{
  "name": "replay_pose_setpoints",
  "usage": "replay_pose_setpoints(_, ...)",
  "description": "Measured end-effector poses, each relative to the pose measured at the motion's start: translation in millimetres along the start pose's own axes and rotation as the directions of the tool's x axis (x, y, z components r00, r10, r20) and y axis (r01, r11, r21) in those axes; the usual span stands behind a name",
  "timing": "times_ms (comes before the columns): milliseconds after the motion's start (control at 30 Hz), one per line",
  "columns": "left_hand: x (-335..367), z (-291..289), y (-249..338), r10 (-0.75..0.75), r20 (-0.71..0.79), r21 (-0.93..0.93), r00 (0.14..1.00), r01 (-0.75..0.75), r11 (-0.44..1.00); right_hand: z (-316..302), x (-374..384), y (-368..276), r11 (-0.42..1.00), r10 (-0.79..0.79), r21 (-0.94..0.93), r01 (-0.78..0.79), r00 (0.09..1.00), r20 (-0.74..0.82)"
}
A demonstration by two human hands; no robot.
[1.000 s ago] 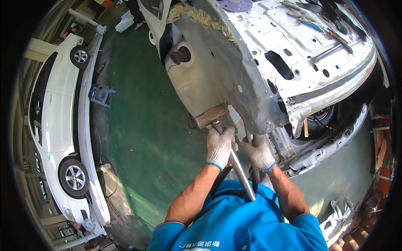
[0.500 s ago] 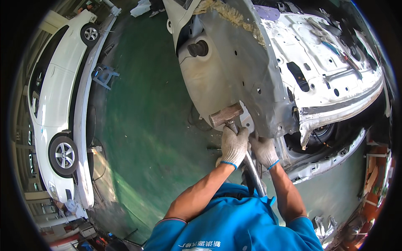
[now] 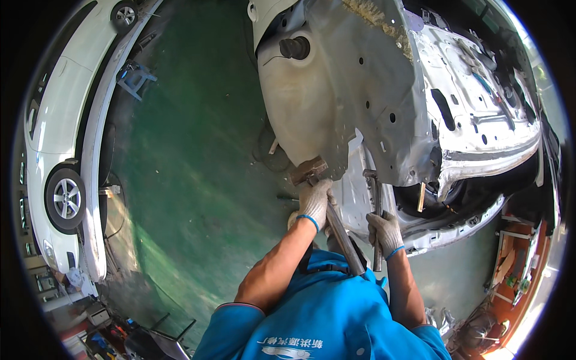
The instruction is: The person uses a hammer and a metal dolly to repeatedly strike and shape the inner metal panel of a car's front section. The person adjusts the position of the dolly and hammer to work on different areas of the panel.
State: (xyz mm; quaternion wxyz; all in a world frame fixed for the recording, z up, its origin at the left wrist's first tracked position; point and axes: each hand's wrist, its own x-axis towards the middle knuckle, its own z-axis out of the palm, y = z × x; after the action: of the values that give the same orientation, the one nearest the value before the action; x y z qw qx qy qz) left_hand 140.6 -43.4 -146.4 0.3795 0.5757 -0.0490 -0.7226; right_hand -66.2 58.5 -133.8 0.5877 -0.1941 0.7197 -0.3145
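Observation:
My left hand (image 3: 314, 202), in a knitted work glove, is wrapped round the handle of a sledgehammer (image 3: 347, 245) just below its rusty block head. The handle slopes back toward my waist. In my gloved right hand (image 3: 387, 233) is an upright metal bar (image 3: 377, 197) with a short crosswise head, like a hammer. That head is close to the lower edge of the grey sheet-metal panel (image 3: 384, 102) of a stripped car body. The sledgehammer's head lies beside the panel's lower left corner, and I cannot tell whether they touch.
A white car (image 3: 66, 102) stands at the left along a long metal rail (image 3: 99, 132). Near it is a small blue stool (image 3: 136, 80). The stripped white body section (image 3: 474, 90) fills the upper right. A red rack (image 3: 522, 258) stands at the right, and tools lie at the lower left.
My hands have moved apart, the left taking the sledgehammer slightly left and down. The right hand has come down from behind the panel's edge, and its bar now shows. The whole view has shifted.

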Motion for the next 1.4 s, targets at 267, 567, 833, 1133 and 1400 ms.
replay_pose_setpoints(267,-4,25,32,0.271,0.177,0.268,0.946,-0.311,0.912,15,-3,-17,0.988,-0.154,0.032,0.153,0.988,0.032)
replay_pose_setpoints(567,-21,47,35,0.178,0.214,0.319,0.96,-0.241,0.917,6,15,-62,0.903,-0.232,0.311,0.296,0.946,-0.227)
replay_pose_setpoints(833,-27,57,36,0.225,0.146,0.436,0.963,-0.267,0.859,12,36,-61,0.943,-0.144,-0.27,0.196,0.969,0.202)
replay_pose_setpoints(1133,-29,61,36,0.264,0.155,0.463,0.952,-0.306,0.832,-3,35,-69,0.923,-0.327,-0.176,0.343,0.938,0.113)
replay_pose_setpoints(1400,-33,59,38,0.262,0.155,0.471,0.953,-0.304,0.828,-13,24,-58,0.951,-0.301,-0.061,0.302,0.953,0.032)
